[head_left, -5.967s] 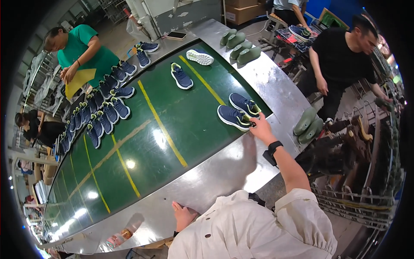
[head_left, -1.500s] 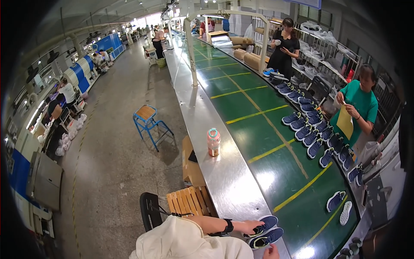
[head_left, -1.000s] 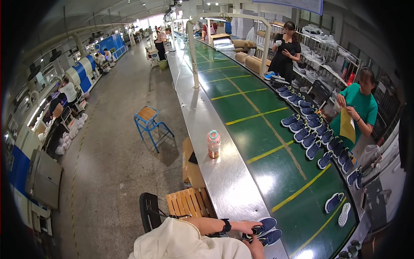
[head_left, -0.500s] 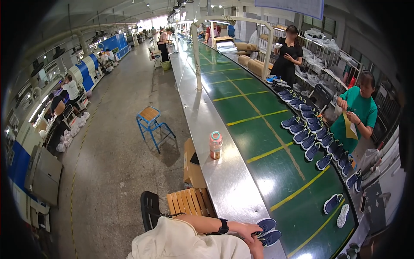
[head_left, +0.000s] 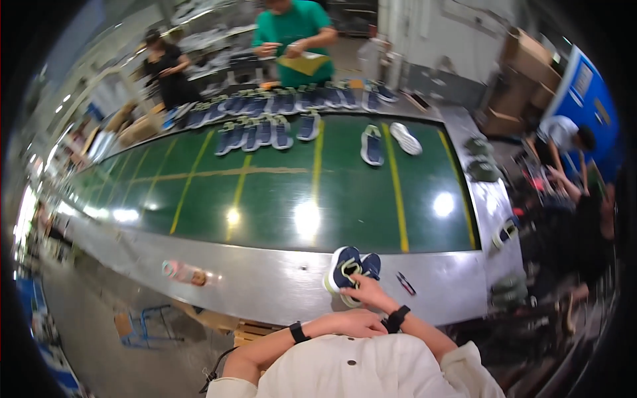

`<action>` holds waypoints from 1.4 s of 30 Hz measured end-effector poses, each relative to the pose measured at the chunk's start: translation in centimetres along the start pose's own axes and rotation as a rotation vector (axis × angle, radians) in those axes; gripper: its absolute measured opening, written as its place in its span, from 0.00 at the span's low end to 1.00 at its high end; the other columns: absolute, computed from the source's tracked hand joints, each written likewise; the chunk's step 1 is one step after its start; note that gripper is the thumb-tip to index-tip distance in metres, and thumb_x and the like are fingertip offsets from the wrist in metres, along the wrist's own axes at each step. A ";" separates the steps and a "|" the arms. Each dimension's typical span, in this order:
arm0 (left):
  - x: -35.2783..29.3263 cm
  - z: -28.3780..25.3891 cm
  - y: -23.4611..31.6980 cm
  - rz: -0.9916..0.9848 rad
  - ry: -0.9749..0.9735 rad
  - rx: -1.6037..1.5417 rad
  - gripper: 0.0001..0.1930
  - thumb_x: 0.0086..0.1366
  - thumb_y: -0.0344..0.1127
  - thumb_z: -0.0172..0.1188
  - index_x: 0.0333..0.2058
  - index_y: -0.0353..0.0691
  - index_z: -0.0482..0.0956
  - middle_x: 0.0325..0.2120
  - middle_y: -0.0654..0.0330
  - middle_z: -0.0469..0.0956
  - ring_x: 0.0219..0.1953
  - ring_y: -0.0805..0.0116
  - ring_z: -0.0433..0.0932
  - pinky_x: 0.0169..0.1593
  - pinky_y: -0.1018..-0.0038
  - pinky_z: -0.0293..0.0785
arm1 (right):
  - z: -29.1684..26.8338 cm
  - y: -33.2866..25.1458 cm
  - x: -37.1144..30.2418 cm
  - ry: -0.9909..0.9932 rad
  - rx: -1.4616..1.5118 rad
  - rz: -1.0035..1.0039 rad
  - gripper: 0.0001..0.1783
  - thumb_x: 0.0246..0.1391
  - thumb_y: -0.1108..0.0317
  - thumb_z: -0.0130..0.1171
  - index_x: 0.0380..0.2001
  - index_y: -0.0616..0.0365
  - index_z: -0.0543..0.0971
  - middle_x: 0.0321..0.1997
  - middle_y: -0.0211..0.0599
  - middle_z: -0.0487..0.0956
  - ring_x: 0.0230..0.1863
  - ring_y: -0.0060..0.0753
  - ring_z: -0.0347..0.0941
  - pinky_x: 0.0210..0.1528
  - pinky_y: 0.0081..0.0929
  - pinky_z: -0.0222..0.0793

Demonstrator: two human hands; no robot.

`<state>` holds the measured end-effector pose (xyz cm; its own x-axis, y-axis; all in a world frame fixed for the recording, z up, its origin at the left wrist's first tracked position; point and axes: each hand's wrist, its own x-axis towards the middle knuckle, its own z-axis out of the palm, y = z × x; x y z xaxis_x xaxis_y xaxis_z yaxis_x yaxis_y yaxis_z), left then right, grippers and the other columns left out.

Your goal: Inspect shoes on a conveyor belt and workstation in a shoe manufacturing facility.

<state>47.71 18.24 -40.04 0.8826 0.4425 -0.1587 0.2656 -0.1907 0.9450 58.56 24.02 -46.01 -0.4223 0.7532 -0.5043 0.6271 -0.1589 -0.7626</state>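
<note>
A pair of navy sneakers with white soles and pale-green trim lies at the near edge of the metal ledge: a front sneaker (head_left: 340,265) and another sneaker (head_left: 371,265) partly behind it. My right hand (head_left: 369,293) reaches over them, its fingers closed at the collar of the front one. Close to my body, below the sneakers, my left hand (head_left: 361,322) lies beside my right wrist. Its fingers look stretched and hold nothing, though they are slightly blurred. Right of the sneakers on the ledge rests a small pair of thread snips (head_left: 406,284) with dark and red parts.
Across the green conveyor belt (head_left: 272,192) stand rows of navy sneakers (head_left: 282,132). A single sneaker (head_left: 372,146) and an upturned white sole (head_left: 405,138) lie nearer. A pink bottle (head_left: 184,272) is at left. A co-worker in green (head_left: 295,30) holds yellow sheet material opposite.
My view has swung right, from along the belt to across it. My right hand now grips a sneaker's collar; my left hand has drawn back from the pair toward my body.
</note>
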 end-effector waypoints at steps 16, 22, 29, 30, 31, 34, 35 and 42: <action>13.8 -2.6 -5.9 -0.142 -0.345 -0.379 0.20 0.62 0.47 0.48 0.42 0.36 0.73 0.35 0.55 0.73 0.41 0.66 0.70 0.45 0.73 0.65 | -26.1 8.6 3.1 0.401 1.488 -0.052 0.12 0.51 0.63 0.52 0.40 0.49 0.69 0.34 0.29 0.71 0.32 0.26 0.71 0.26 0.25 0.73; 11.1 -6.8 -14.2 -0.743 0.582 0.488 0.39 0.45 0.58 0.60 0.50 0.37 0.64 0.53 0.44 0.58 0.54 0.47 0.59 0.53 0.60 0.59 | -39.2 15.4 15.5 0.474 1.823 -0.011 0.08 0.47 0.72 0.52 0.33 0.57 0.68 0.31 0.36 0.71 0.33 0.34 0.70 0.33 0.34 0.73; 7.0 -2.8 -16.5 -1.255 0.640 0.472 0.60 0.39 0.67 0.59 0.56 0.23 0.43 0.56 0.30 0.42 0.60 0.34 0.37 0.60 0.52 0.39 | -54.5 18.1 30.3 0.542 1.738 -0.119 0.09 0.46 0.76 0.51 0.33 0.57 0.68 0.29 0.38 0.69 0.31 0.36 0.69 0.39 0.38 0.71; 7.8 -3.1 -16.2 -1.307 0.627 0.426 0.62 0.38 0.69 0.58 0.56 0.20 0.40 0.56 0.29 0.39 0.60 0.33 0.35 0.61 0.52 0.37 | -55.2 17.9 32.2 0.590 1.623 -0.155 0.10 0.46 0.76 0.50 0.35 0.57 0.68 0.29 0.37 0.69 0.30 0.35 0.69 0.39 0.37 0.71; 8.1 -3.1 -16.0 -1.369 0.619 0.377 0.65 0.37 0.71 0.57 0.55 0.18 0.37 0.56 0.28 0.37 0.60 0.32 0.32 0.61 0.52 0.34 | -55.2 17.1 33.6 0.621 1.510 -0.191 0.11 0.46 0.76 0.50 0.36 0.57 0.68 0.29 0.37 0.69 0.30 0.34 0.68 0.38 0.37 0.71; 8.2 -2.9 -15.6 -1.463 0.584 0.439 0.67 0.35 0.74 0.55 0.55 0.18 0.36 0.56 0.28 0.36 0.60 0.32 0.32 0.61 0.53 0.34 | -50.2 12.5 35.5 0.938 0.579 -0.327 0.30 0.41 0.70 0.56 0.50 0.60 0.61 0.39 0.44 0.71 0.38 0.39 0.70 0.41 0.31 0.67; 8.3 -2.8 -15.8 -1.480 0.589 0.433 0.67 0.35 0.74 0.55 0.55 0.18 0.36 0.56 0.28 0.36 0.60 0.32 0.32 0.61 0.53 0.34 | -48.8 13.4 37.1 0.952 0.160 -0.382 0.33 0.40 0.68 0.58 0.52 0.60 0.59 0.42 0.47 0.70 0.41 0.43 0.70 0.43 0.33 0.66; 9.0 -2.7 -16.1 -1.419 0.543 0.429 0.67 0.37 0.77 0.48 0.55 0.16 0.37 0.56 0.27 0.35 0.59 0.30 0.31 0.61 0.53 0.33 | -41.5 14.1 42.2 0.755 -0.021 -0.100 0.39 0.39 0.63 0.62 0.55 0.59 0.57 0.48 0.50 0.69 0.47 0.51 0.66 0.47 0.38 0.63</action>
<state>50.30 27.63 -55.91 -0.3835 0.7002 -0.6023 0.8907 0.4527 -0.0409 76.70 80.06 -61.27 0.0802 0.9967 -0.0130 0.6248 -0.0604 -0.7784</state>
